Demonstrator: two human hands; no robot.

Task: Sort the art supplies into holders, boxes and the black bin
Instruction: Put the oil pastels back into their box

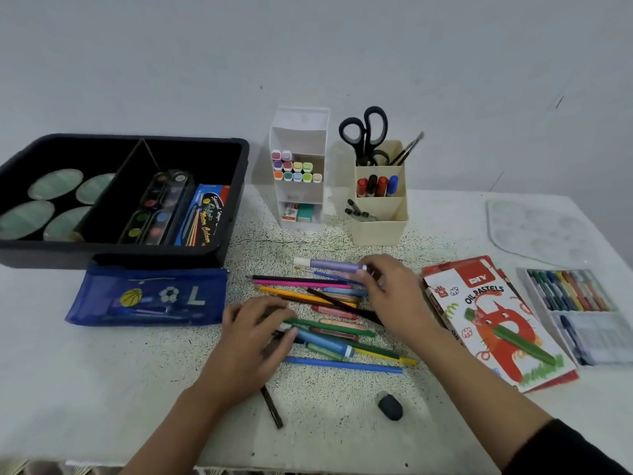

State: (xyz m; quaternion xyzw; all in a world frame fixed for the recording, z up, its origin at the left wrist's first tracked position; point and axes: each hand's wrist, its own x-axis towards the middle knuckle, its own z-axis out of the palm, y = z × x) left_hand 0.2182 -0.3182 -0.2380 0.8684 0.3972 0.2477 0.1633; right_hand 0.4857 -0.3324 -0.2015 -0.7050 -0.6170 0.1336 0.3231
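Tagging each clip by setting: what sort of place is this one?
Probably a home or classroom craft table set against a plain wall. Loose colored pencils lie spread on it, beside a holder with scissors and an oil pastels box.

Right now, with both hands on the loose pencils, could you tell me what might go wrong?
The loose coloured pencils and crayons under the left hand and right hand are round and may roll apart. The black oval eraser and dark brown pencil lie by the forearms and could be swept off.
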